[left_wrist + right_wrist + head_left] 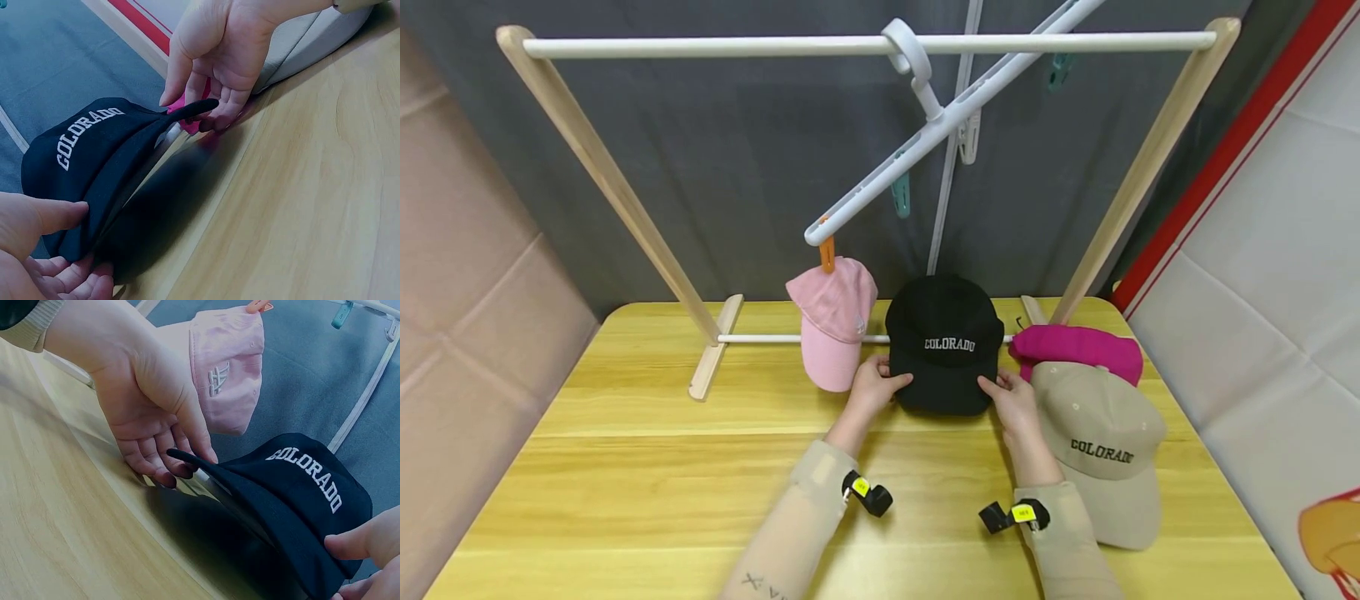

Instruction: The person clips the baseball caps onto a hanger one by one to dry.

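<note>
1. Dark grey fabric (737, 167) hangs behind a wooden desk (647, 483) that carries a wood-framed rack (608, 183).
2. Between both hands, the black cap (943, 310) reading "COLORADO" is just above the desk, brim toward the person.
3. Left hand (872, 387) and right hand (1013, 404) each have a grip pinching one side of the brim, thumb on top, fingers beneath.
4. Just left, a pink cap (831, 346) hangs from an orange clip (827, 255) on a white hanger (880, 179).
5. Beside the right hand lies a beige cap (1101, 408), a magenta item (1078, 346) behind it.
</note>
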The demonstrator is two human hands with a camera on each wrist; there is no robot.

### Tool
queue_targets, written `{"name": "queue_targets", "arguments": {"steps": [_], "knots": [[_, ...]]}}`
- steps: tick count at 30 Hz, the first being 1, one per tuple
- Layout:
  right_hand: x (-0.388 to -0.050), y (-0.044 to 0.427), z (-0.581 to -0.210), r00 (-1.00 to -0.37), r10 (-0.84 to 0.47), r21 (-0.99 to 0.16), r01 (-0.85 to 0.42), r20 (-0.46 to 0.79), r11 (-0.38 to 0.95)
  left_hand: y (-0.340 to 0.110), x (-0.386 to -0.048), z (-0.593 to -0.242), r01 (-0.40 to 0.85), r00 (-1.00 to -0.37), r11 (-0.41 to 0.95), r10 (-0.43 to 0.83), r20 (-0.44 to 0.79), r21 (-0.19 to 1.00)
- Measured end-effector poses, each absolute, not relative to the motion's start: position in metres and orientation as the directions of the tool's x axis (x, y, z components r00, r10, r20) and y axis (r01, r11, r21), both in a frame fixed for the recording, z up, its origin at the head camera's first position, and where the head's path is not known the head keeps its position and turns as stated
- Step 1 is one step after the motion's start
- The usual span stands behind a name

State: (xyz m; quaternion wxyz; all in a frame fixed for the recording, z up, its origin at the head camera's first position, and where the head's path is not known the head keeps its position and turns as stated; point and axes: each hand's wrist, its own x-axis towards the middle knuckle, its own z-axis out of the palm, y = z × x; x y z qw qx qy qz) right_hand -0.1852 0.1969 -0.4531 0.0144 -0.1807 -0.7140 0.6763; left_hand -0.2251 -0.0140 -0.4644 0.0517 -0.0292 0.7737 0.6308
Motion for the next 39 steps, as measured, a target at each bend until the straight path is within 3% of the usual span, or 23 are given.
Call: {"name": "queue_targets", "arguments": {"steps": [9, 27, 39], "knots": [[-0.187, 0.196, -0.456, -0.931, 0.289, -0.974, 0.226, -0.220, -0.016, -0.015, -0.223, -0.463, -0.089, -0.995, 0.264, 0.027, -0.100, 0.960], [-0.183, 0.196, -0.447, -0.944, 0.234, -0.965, 0.196, -0.234, -0.173, -0.018, -0.216, -0.448, -0.069, -0.997, 0.225, 0.029, -0.078, 0.972], [-0.181, 0.198, -0.442, -0.952, 0.245, -0.972, 0.139, -0.184, -0.191, -0.021, -0.214, -0.443, -0.043, -0.998, 0.232, 0.044, -0.055, 0.972]]}}
